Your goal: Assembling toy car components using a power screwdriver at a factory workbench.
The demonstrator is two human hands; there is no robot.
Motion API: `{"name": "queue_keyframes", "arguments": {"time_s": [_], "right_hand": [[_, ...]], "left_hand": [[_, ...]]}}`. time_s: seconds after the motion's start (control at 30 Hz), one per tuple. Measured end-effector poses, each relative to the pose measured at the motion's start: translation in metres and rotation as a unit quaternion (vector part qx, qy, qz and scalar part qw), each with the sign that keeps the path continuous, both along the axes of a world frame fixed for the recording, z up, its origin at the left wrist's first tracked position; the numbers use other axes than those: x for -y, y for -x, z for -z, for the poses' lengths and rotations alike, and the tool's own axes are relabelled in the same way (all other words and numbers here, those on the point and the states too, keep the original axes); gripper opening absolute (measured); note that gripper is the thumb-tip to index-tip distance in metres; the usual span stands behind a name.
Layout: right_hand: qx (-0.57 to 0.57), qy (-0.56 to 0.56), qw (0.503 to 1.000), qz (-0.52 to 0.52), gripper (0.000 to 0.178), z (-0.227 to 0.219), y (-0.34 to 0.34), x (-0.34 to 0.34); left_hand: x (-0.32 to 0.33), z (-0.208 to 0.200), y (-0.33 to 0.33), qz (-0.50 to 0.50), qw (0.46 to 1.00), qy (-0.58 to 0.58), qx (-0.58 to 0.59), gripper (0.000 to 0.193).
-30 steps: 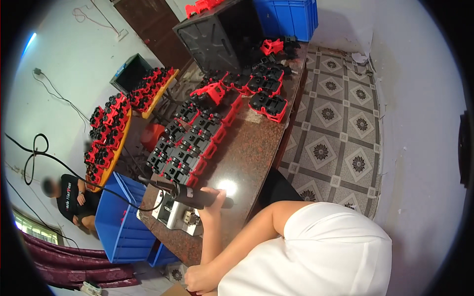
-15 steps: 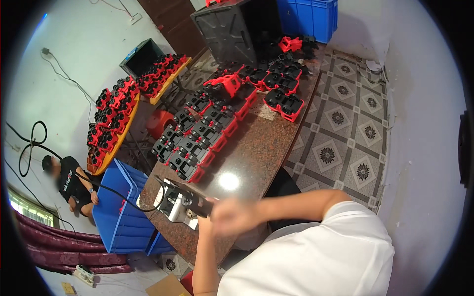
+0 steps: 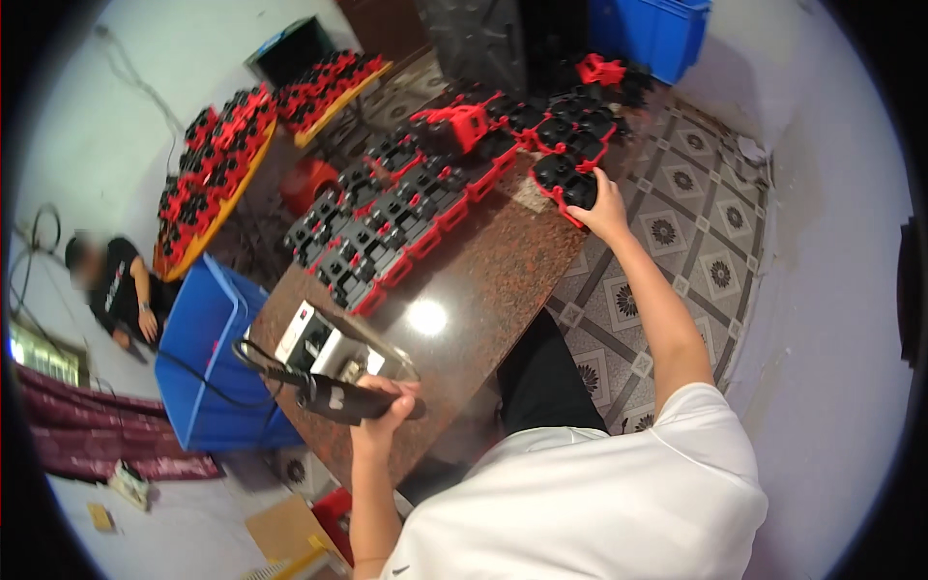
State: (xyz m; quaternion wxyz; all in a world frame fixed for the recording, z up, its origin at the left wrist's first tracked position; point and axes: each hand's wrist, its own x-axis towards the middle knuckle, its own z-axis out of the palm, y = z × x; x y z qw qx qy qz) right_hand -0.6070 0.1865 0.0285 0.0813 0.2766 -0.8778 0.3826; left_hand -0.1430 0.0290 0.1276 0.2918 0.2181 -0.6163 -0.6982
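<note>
My left hand point(image 3: 382, 418) is wrapped round a black corded electric screwdriver point(image 3: 333, 398), held level over the near left part of the table. Below and beyond it stands a small white machine point(image 3: 314, 338) with a clear tray beside it. Stretched out to the far right, my right hand point(image 3: 604, 211) grips a red and black toy car body point(image 3: 564, 182) at the table's right edge, thumb on the near side and fingers over the far side. Rows of similar upturned toy car bodies point(image 3: 387, 237) lie left of it, wheels and black undersides up.
A black crate point(image 3: 474, 43) and a blue bin point(image 3: 643, 34) stand at the back. Yellow-edged tables point(image 3: 217, 217) to the left carry more toy cars. A person point(image 3: 126, 285) sits beyond a large blue bin point(image 3: 198, 358). The screwdriver's cord point(image 3: 256, 360) runs left.
My right hand has left my left hand's side and reached far right to the toy car body. The screwdriver has swung level, lower and to the left. The whole view has shifted.
</note>
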Motion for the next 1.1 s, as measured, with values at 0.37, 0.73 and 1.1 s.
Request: {"name": "queue_keyframes", "arguments": {"time_s": [0.37, 0.73, 1.1], "right_hand": [[0.492, 0.284, 0.734, -0.372, 0.074, -0.036, -0.234, 0.050], [0.112, -0.029, 0.807, -0.579, 0.084, -0.036, -0.425, 0.103], [0.096, 0.080, 0.799, -0.588, 0.091, -0.066, -0.445, 0.103]], "left_hand": [[0.023, -0.021, -0.090, -0.164, 0.984, 0.071, 0.017, 0.023], [0.015, -0.013, -0.188, -0.400, 0.906, 0.104, 0.090, 0.021], [0.005, -0.004, -0.164, -0.308, 0.947, 0.083, 0.044, 0.020]]}}
